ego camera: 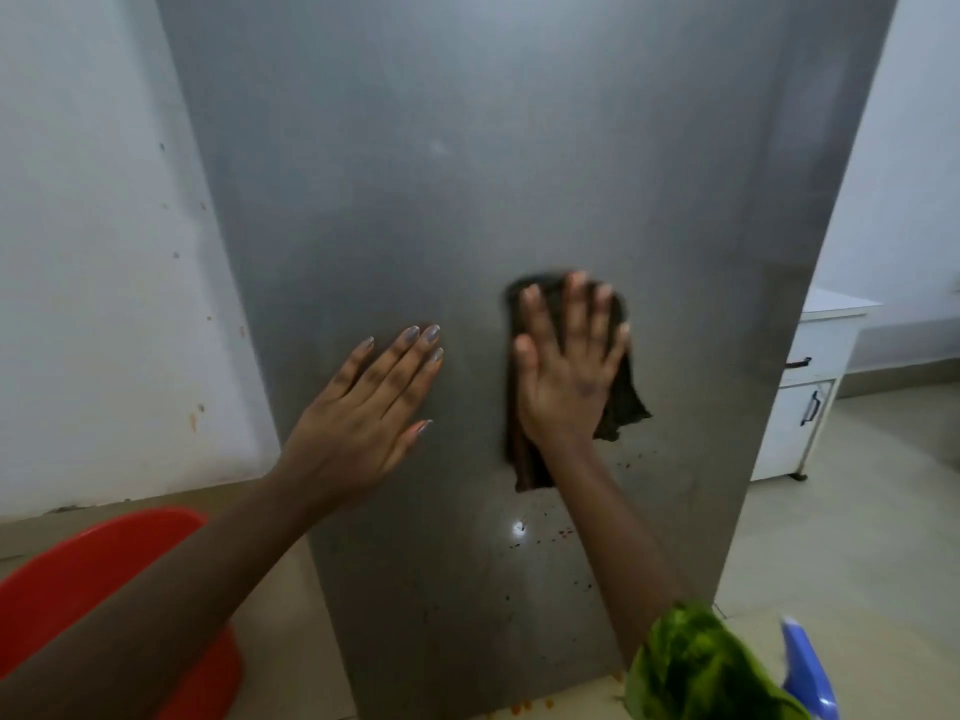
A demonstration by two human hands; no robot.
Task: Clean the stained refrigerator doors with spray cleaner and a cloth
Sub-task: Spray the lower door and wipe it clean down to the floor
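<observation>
The right hand [569, 376] presses a cloth [618, 402] on the refrigerator door [467, 174], the left hand [363, 418] just beside

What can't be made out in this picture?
Head view:
1. Blue plastic spray bottle: blurred, cut off by the bottom edge.
2. Round red plastic basin: partly hidden by the left forearm.
3. Dark cloth: middle covered by the flat right hand.
4. Grey steel refrigerator door: top cut off by the frame.
</observation>
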